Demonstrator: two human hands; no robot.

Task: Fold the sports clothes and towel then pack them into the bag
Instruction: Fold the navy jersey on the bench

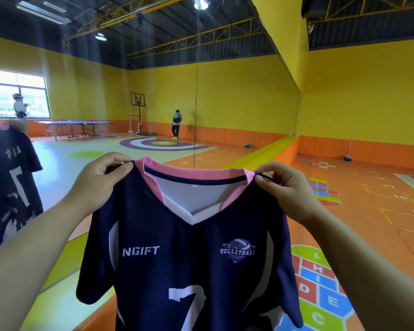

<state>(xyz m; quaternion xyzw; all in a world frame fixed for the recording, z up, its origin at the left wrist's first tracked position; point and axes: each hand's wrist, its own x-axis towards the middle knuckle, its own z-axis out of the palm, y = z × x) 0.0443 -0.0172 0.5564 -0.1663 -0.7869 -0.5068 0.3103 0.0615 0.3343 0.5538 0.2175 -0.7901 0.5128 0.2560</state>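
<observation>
Navy jersey (189, 259), pink V-collar, white no. 7, smooth knit, hung mid-air, front facing cam. Shoulders pinched by left hand (98, 180) & right hand (287, 189), fingers curled on fabric. Hides part of painted hopscotch floor (368, 211); ping-pong table (77, 124) far left.
</observation>
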